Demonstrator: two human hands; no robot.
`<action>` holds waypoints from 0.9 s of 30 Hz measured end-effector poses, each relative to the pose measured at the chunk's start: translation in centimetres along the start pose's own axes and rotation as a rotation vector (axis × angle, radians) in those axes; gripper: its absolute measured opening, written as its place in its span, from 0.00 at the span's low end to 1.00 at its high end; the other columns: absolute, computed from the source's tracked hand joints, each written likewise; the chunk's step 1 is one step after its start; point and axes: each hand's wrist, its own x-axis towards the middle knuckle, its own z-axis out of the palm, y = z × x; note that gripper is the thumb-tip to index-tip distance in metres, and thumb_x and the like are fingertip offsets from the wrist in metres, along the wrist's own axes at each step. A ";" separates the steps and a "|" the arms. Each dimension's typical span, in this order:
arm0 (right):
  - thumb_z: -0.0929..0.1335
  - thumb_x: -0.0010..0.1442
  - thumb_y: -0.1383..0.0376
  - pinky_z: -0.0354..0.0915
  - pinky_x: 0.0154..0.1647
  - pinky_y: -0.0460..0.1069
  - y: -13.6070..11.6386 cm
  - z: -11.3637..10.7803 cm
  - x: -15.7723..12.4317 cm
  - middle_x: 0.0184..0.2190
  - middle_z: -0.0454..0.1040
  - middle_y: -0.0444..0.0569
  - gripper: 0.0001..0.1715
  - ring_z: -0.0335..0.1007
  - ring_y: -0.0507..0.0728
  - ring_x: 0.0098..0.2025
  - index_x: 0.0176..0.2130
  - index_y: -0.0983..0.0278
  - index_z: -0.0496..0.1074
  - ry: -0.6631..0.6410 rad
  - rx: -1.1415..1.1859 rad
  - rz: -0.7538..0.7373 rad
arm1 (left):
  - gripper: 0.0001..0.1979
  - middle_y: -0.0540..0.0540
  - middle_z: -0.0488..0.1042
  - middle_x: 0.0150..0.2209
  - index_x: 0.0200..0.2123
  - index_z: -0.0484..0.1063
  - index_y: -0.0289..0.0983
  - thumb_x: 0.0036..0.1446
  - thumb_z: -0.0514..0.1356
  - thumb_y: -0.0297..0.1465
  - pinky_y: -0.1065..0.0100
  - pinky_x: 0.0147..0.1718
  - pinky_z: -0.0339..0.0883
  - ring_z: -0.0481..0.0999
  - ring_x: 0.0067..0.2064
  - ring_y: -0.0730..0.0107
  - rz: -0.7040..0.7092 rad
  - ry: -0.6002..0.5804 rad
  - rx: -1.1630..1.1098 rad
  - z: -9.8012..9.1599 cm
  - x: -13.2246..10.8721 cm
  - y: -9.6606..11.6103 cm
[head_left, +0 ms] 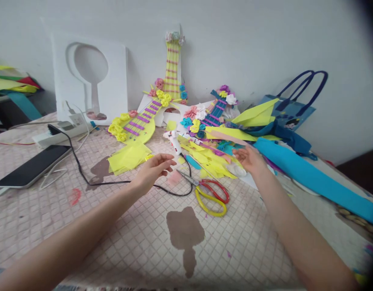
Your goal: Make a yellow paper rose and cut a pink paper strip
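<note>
My left hand (pixel 154 169) hovers over the table with its fingers loosely bent and apart, and I see nothing in it. Beside it lies a stack of yellow crepe paper sheets (pixel 128 158). My right hand (pixel 249 159) is above the paper scraps on the right, fingers half curled and spread, with no held thing visible. Between the hands are scissors (pixel 211 197) with one red and one yellow handle, lying partly spread. Behind them stands a white hot glue gun (pixel 173 141). Yellow paper strips (pixel 201 159) are strewn near it.
Decorated paper guitars (pixel 140 121) lean at the back with a white cut-out board (pixel 118 81). A black cord (pixel 110 183) crosses the table. At left are a power strip (pixel 49 136) and a tablet (pixel 31 166); at right, blue crepe paper (pixel 314 178) and a blue bag (pixel 306 111).
</note>
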 end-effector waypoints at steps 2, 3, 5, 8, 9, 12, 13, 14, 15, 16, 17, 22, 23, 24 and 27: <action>0.66 0.56 0.57 0.56 0.13 0.43 -0.1 -0.4 -1.0 0.20 0.71 0.50 0.15 0.64 0.50 0.18 0.25 0.64 0.65 -0.018 -0.060 0.063 | 0.15 0.45 0.75 0.38 0.41 0.69 0.35 0.54 0.61 0.38 0.72 0.30 0.63 0.71 0.33 0.74 0.052 -0.027 0.128 0.0 0.0 0.1; 0.66 0.56 0.57 0.52 0.11 0.43 -0.3 -0.5 -1.7 0.19 0.71 0.49 0.15 0.62 0.49 0.16 0.25 0.65 0.66 -0.018 -0.088 0.079 | 0.14 0.44 0.75 0.38 0.41 0.69 0.35 0.54 0.60 0.38 0.72 0.31 0.63 0.71 0.33 0.73 0.093 -0.041 0.215 0.0 0.0 0.2; 0.68 0.53 0.58 0.47 0.11 0.42 -0.7 -0.1 -3.1 0.17 0.68 0.44 0.13 0.57 0.46 0.14 0.26 0.65 0.68 -0.033 -0.135 0.065 | 0.11 0.45 0.74 0.36 0.39 0.70 0.35 0.56 0.58 0.36 0.71 0.31 0.64 0.72 0.34 0.72 0.196 -0.058 0.462 -0.1 0.1 0.1; 0.70 0.51 0.57 0.47 0.12 0.42 -1.3 1.5 -5.7 0.18 0.67 0.41 0.12 0.56 0.46 0.15 0.28 0.64 0.69 -0.107 -0.192 0.011 | 0.08 0.45 0.73 0.35 0.36 0.70 0.36 0.58 0.56 0.34 0.70 0.33 0.64 0.72 0.35 0.69 0.330 -0.067 0.913 -0.1 0.1 -0.4; 0.70 0.51 0.57 0.47 0.13 0.42 -1.5 2.1 -6.6 0.19 0.67 0.41 0.13 0.56 0.46 0.15 0.28 0.64 0.69 -0.151 -0.220 -0.002 | 0.07 0.45 0.73 0.34 0.35 0.70 0.36 0.58 0.56 0.34 0.69 0.33 0.63 0.72 0.36 0.68 0.348 -0.069 1.020 -0.1 0.1 -0.6; 0.66 0.56 0.55 0.53 0.18 0.44 -2.0 3.9 -9.3 0.19 0.67 0.41 0.15 0.60 0.48 0.18 0.27 0.63 0.67 -0.447 -0.533 -0.116 | 0.08 0.44 0.71 0.34 0.33 0.69 0.36 0.55 0.59 0.35 0.65 0.34 0.61 0.70 0.36 0.64 0.342 -0.057 1.158 0.2 0.0 -1.5; 0.65 0.57 0.55 0.55 0.21 0.45 -2.2 4.3 -10.2 0.20 0.67 0.41 0.15 0.61 0.49 0.20 0.27 0.63 0.66 -0.549 -0.667 -0.172 | 0.08 0.44 0.70 0.34 0.33 0.69 0.36 0.55 0.59 0.35 0.64 0.35 0.61 0.70 0.36 0.62 0.338 -0.046 1.192 0.3 0.0 -1.7; 0.65 0.58 0.55 0.55 0.23 0.45 -2.3 4.7 -11.0 0.20 0.68 0.42 0.15 0.63 0.50 0.22 0.27 0.63 0.66 -0.642 -0.803 -0.221 | 0.08 0.43 0.70 0.34 0.32 0.68 0.36 0.54 0.60 0.35 0.63 0.36 0.60 0.69 0.37 0.61 0.334 -0.036 1.223 0.4 0.0 -1.9; 0.65 0.57 0.55 0.55 0.24 0.46 -2.4 4.9 -11.7 0.21 0.69 0.42 0.14 0.64 0.51 0.23 0.27 0.62 0.66 -0.712 -0.928 -0.258 | 0.09 0.43 0.69 0.34 0.32 0.68 0.36 0.53 0.61 0.36 0.62 0.37 0.60 0.69 0.38 0.59 0.331 -0.028 1.250 0.5 0.1 -2.0; 0.66 0.56 0.55 0.55 0.25 0.46 -2.5 5.1 -12.3 0.22 0.70 0.42 0.13 0.65 0.51 0.25 0.28 0.62 0.66 -0.752 -1.040 -0.295 | 0.09 0.43 0.69 0.34 0.32 0.68 0.36 0.52 0.62 0.36 0.62 0.38 0.60 0.69 0.39 0.59 0.326 -0.023 1.272 0.5 0.1 -2.1; 0.67 0.55 0.56 0.54 0.26 0.46 -2.5 5.2 -12.8 0.23 0.70 0.42 0.13 0.65 0.52 0.27 0.28 0.62 0.65 -0.771 -1.138 -0.327 | 0.10 0.43 0.69 0.34 0.31 0.67 0.36 0.51 0.62 0.36 0.62 0.39 0.60 0.69 0.39 0.59 0.320 -0.022 1.287 0.5 0.1 -2.2; 0.71 0.51 0.57 0.53 0.27 0.47 -1.7 5.1 -14.1 0.31 0.72 0.45 0.16 0.67 0.55 0.32 0.32 0.61 0.62 -0.753 -1.394 -0.444 | 0.09 0.46 0.69 0.30 0.26 0.66 0.36 0.51 0.61 0.34 0.66 0.34 0.59 0.69 0.34 0.64 0.285 -0.061 1.292 0.3 0.3 -2.2; 0.71 0.50 0.57 0.53 0.27 0.47 -1.6 5.0 -14.1 0.32 0.72 0.45 0.17 0.68 0.56 0.33 0.34 0.61 0.62 -0.762 -1.408 -0.445 | 0.09 0.47 0.69 0.29 0.25 0.66 0.36 0.51 0.61 0.34 0.67 0.33 0.59 0.69 0.34 0.65 0.281 -0.068 1.282 0.2 0.3 -2.2; 0.72 0.49 0.57 0.53 0.27 0.47 -1.5 4.9 -14.1 0.33 0.72 0.46 0.19 0.68 0.56 0.34 0.36 0.61 0.62 -0.772 -1.412 -0.437 | 0.08 0.47 0.70 0.29 0.25 0.66 0.36 0.51 0.61 0.33 0.68 0.32 0.58 0.69 0.33 0.66 0.278 -0.074 1.270 0.2 0.3 -2.2; 0.72 0.48 0.58 0.54 0.27 0.47 -1.4 4.6 -14.0 0.34 0.73 0.46 0.22 0.69 0.56 0.33 0.39 0.61 0.61 -0.800 -1.388 -0.382 | 0.08 0.48 0.71 0.28 0.25 0.66 0.36 0.52 0.60 0.32 0.70 0.30 0.58 0.69 0.32 0.68 0.267 -0.070 1.228 0.1 0.4 -2.0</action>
